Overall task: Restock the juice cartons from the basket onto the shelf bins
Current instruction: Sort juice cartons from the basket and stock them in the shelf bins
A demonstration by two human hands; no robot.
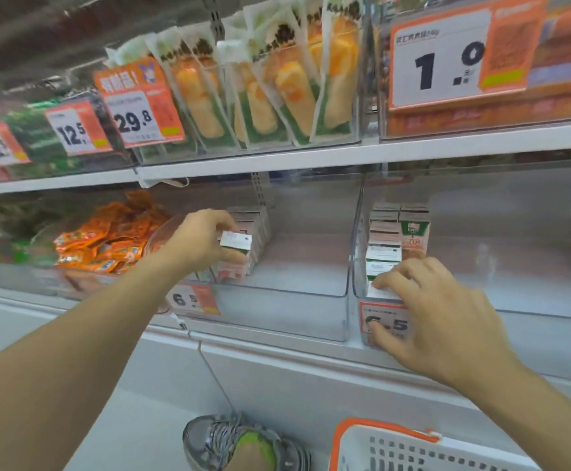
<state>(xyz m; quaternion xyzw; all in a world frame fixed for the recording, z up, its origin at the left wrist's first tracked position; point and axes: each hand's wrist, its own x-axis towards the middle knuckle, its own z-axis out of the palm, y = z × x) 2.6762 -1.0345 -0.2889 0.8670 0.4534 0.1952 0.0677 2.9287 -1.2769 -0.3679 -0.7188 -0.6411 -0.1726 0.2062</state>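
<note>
Placing is under way. At centre frame the left hand [202, 241] grips a small white-and-red juice carton [234, 254], setting it into the clear plastic shelf bin [297, 294]. At right, the right hand [437, 314] pinches a white-and-green carton [381, 266] in the neighbouring bin [515, 294]. Next, seat both, let go, reach for the white orange-rimmed basket [386, 447] at the bottom.

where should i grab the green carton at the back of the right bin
Probably from above, pinching the top of the green carton across its front and back faces. It stands upright with cartons tight on its left, and the bin wall blocks that side.
</note>
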